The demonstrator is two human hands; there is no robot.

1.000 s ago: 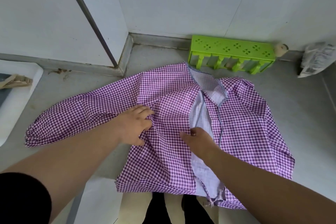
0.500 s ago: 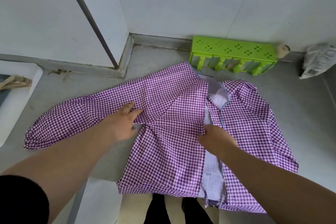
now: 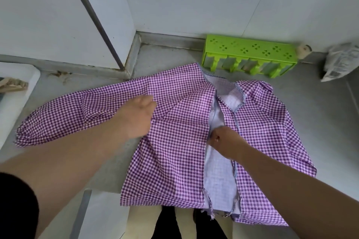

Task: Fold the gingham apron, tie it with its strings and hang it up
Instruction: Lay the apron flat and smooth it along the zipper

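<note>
The purple gingham apron [image 3: 180, 141] lies spread on the grey counter [image 3: 320, 122], its hem hanging over the front edge. One sleeve stretches out to the left; the pale inner side shows in the open middle gap. My left hand [image 3: 138, 116] rests flat on the cloth where the left sleeve joins the body, fingers fairly straight. My right hand [image 3: 223, 141] is curled and pinches the edge of the left panel at the middle opening. The strings are frayed ends at the hem, partly hidden.
A green plastic rack [image 3: 250, 54] stands against the back wall just beyond the collar. A crumpled plastic bag [image 3: 342, 62] sits at the far right. A white sink edge [image 3: 17, 91] with a brush lies at the left. My legs show below the counter edge.
My right hand has pulled the left panel's edge to the right, narrowing the pale gap. My left hand has moved up and outward, smoothing the cloth near the sleeve.
</note>
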